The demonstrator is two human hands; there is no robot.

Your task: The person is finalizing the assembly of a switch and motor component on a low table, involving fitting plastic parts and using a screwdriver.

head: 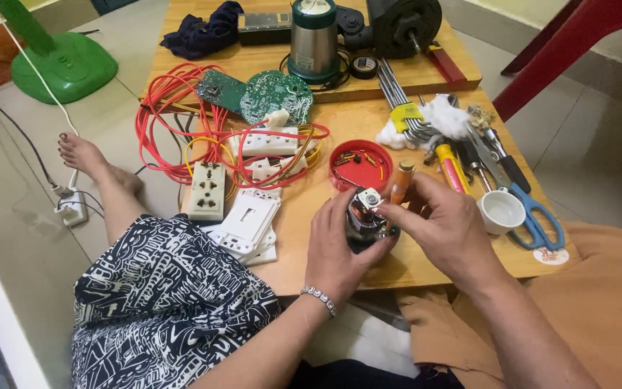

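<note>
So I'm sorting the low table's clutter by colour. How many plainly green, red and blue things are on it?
Green: 2, round circuit board and rectangular circuit board
Red: 2, red wire bundle and red round lid
Blue: 1, blue-handled scissors
Total: 5

Left hand and right hand hold a small motor.

A home used as an informal repair spot, seen from above. Person sits on a tiled floor (30, 238) at a low wooden table (311, 238) crowded w/ electrical parts: red wires (167, 108), green circuit boards (264, 94), white wall sockets (250, 220), screwdrivers, blue scissors (538, 216). A green fan base (66, 68) & a red plastic chair (577, 36) stand nearby.
</note>
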